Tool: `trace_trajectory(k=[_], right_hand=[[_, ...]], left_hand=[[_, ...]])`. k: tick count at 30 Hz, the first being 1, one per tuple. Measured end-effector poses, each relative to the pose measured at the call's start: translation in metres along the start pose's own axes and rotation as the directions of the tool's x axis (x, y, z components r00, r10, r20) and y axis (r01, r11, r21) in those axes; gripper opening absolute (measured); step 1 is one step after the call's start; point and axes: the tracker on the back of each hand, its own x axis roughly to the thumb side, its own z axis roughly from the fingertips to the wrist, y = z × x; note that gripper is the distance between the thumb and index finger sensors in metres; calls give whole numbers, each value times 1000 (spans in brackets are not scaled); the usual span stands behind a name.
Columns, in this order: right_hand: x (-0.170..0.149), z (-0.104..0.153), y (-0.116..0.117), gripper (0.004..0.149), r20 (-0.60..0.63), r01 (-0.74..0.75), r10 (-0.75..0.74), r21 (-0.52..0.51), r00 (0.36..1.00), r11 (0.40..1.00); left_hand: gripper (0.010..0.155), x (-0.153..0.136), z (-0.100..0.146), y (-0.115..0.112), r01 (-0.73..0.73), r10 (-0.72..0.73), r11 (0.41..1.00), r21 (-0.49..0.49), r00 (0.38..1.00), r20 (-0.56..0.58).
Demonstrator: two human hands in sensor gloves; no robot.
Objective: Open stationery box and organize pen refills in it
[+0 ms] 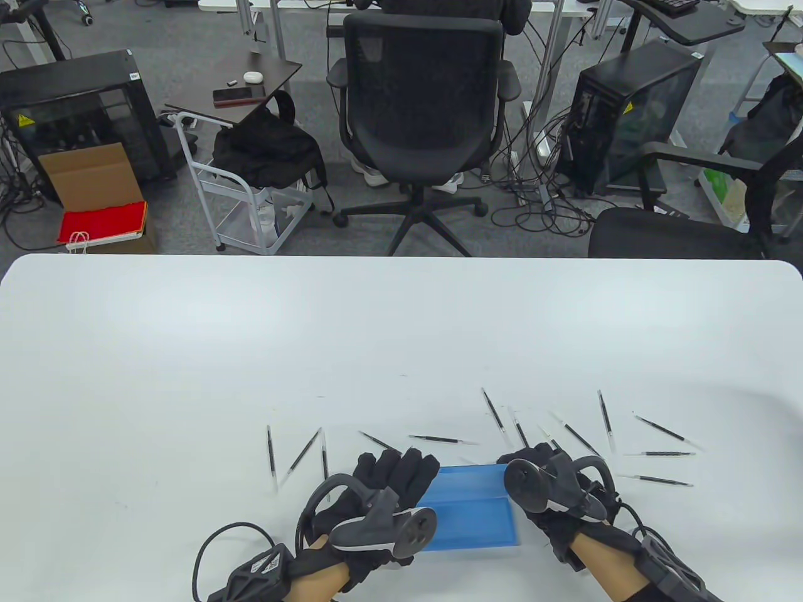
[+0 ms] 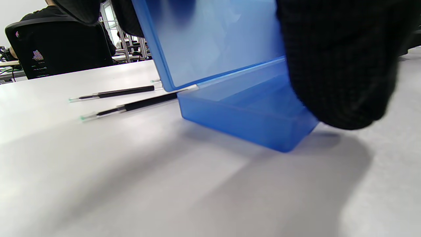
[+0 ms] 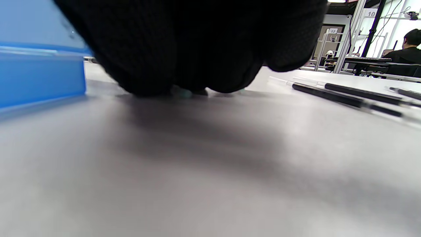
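the blue stationery box (image 1: 472,514) sat at the near edge of the white worktop (image 1: 401,326), its lid (image 2: 210,39) raised. the left hand (image 1: 382,486) was at the box's left end, fingers on the lid, though whether that grip was clamped i could not tell. the right hand (image 1: 552,495) rested at the right end, its grip also unclear. pen refills (image 1: 602,433) lay scattered beyond and to both sides.

Bright, even overhead light; soft glare patches on white table (image 1: 401,326). Table view sharp w/ wide-angle bending at edges. Wrist views blurry, soft shadows under gloves.
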Motion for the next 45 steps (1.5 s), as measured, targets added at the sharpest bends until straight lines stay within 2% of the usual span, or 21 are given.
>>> trace_trajectory(k=[17,22,23,31,40,45], right_hand=[[8,-1,1,56,-11,-98,98,12,995,995],[15,1,2,60,-13,-198,200,84,980,977],[16,2,3,59,-7,-212,213,45,977,976],[18,5,1,58,45,-271,269,49,962,961],[10,6,-1,58,46,-204,204,-4,978,979],[-7,10,-26,58,-46,-119,116,-86,992,989]], left_hand=[[131,-2,0,-1,-14,14,1000,-9,1000,-7],[130,-3,0,-1,-16,16,1000,-9,1000,-8],[130,-3,0,-1,-16,16,1000,-9,1000,-7],[130,-3,0,-1,-12,11,1000,-9,1000,-9],[129,-3,0,-2,-16,16,1000,-9,1000,-7],[129,-3,0,-2,-15,15,1000,-9,1000,-7]])
